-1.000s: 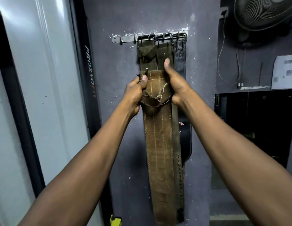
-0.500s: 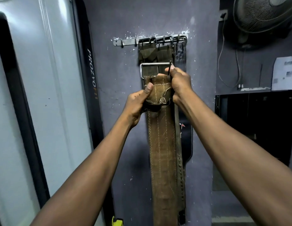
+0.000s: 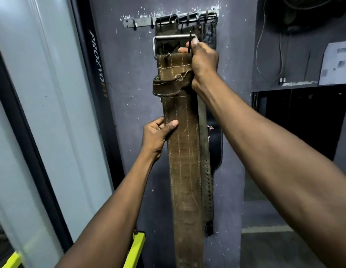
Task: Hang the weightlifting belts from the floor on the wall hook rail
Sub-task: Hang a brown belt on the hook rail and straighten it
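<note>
Head view, the only one: your right hand (image 3: 202, 62) was clenched on the top of the brown belt (image 3: 184, 151), fingers around one prong and the buckle end. Your left hand (image 3: 158, 136) pinched the belt's left edge lower down, thumb on the front face.

Belt hung vertical in front of the wall, long axis straight up and down, tail running out of frame at the bottom. Its buckle (image 3: 174, 38), a silver rectangular frame, sat just below the hook rail (image 3: 141, 22), not on a hook yet. It overlapped the belts already hanging (image 3: 207, 113) there.

Key relation: rail was directly above the buckle, so I'd judge the coming move as a short lift and hook-over. The right hand was nearer and controlled the buckle; the left only steadied the strap. The free hooks looked to be at the rail's left end, up and left of the buckle. The right-hand hooks were crowded with buckles.

Belt looked like worn brown leather, wide, with pale stitch lines along its length, a loose keeper loop (image 3: 166, 87) and frayed thread under the buckle fold. Likely stiff and heavy, so expect swing.
</note>
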